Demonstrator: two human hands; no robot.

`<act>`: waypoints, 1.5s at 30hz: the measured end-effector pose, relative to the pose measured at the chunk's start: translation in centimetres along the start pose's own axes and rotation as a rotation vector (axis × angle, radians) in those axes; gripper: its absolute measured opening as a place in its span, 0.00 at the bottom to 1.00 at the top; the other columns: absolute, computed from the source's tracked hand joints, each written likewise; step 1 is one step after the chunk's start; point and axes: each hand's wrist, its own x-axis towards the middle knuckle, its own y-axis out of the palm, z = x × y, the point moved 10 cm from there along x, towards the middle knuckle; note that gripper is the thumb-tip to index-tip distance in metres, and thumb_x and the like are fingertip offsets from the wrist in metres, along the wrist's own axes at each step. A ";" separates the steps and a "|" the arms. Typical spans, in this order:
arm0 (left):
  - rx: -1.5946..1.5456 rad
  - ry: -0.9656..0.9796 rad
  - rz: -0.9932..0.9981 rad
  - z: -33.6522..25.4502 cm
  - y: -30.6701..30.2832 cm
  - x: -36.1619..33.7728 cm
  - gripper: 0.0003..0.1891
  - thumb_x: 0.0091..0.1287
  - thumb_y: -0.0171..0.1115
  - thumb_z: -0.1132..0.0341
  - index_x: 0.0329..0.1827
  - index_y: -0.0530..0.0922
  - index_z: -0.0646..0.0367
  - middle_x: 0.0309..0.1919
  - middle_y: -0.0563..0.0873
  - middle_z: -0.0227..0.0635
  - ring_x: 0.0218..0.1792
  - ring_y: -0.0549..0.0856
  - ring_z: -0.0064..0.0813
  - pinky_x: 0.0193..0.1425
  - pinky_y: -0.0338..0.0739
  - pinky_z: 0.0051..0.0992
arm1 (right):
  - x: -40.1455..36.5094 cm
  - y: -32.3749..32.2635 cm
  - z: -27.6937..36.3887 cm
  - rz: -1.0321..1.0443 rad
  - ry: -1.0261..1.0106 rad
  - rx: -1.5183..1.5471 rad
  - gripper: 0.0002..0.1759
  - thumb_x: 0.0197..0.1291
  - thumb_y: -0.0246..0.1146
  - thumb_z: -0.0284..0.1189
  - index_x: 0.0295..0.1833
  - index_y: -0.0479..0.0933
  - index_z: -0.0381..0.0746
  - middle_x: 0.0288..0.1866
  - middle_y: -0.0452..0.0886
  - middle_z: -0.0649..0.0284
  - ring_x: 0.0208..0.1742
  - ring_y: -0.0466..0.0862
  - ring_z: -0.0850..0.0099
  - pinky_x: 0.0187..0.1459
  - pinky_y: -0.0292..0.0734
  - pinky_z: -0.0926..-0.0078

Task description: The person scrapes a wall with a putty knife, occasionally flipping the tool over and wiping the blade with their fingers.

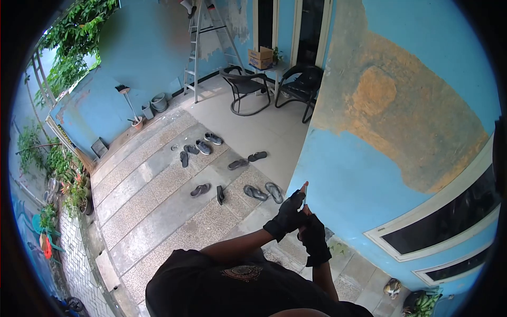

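My left hand (pixel 289 215), in a black fingerless glove, is closed around a thin, pale, flat object (pixel 305 197) seen almost edge-on; its kind is too small to make out. Just below and to the right, my right hand (pixel 313 236), gloved the same way, has its fingers curled at the object's lower end. Both hands are close together in front of the blue wall (pixel 348 179). Higher on that wall is a bare brownish patch (pixel 417 111) where the paint is gone.
Several sandals (pixel 255 192) and a pair of shoes (pixel 203 147) lie on the tiled floor. A stepladder (pixel 193 58) stands at the back with a person's foot on it. Black chairs (pixel 248 87), a cardboard box (pixel 261 58), a broom (pixel 128 100) and buckets (pixel 158 102) are farther off.
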 end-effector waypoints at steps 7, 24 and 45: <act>-0.163 -0.180 0.118 0.3 0.6 0.5 0.39 0.65 0.61 0.68 0.78 0.54 0.59 0.72 0.67 0.50 0.69 0.73 0.44 0.62 0.76 0.35 | -1.1 -0.8 0.9 -0.132 -0.053 0.002 0.27 0.69 0.60 0.28 0.72 0.68 0.39 0.21 0.68 0.75 0.19 0.71 0.85 0.21 0.66 0.83; -0.315 -0.202 0.129 13.3 -14.2 3.9 0.22 0.62 0.69 0.69 0.59 0.74 0.59 0.52 0.83 0.37 0.49 0.84 0.31 0.52 0.81 0.30 | 6.9 12.8 2.3 -0.030 -0.042 -0.074 0.35 0.62 0.61 0.20 0.75 0.65 0.44 0.27 0.71 0.73 0.24 0.71 0.84 0.28 0.70 0.81; -1.121 -0.611 0.325 17.5 -8.0 7.6 0.26 0.71 0.59 0.45 0.54 0.76 0.62 0.45 0.85 0.43 0.50 0.84 0.32 0.51 0.80 0.32 | 10.5 5.0 4.4 -0.139 -0.036 -0.140 0.20 0.63 0.62 0.21 0.61 0.77 0.38 0.31 0.80 0.68 0.32 0.78 0.81 0.35 0.76 0.79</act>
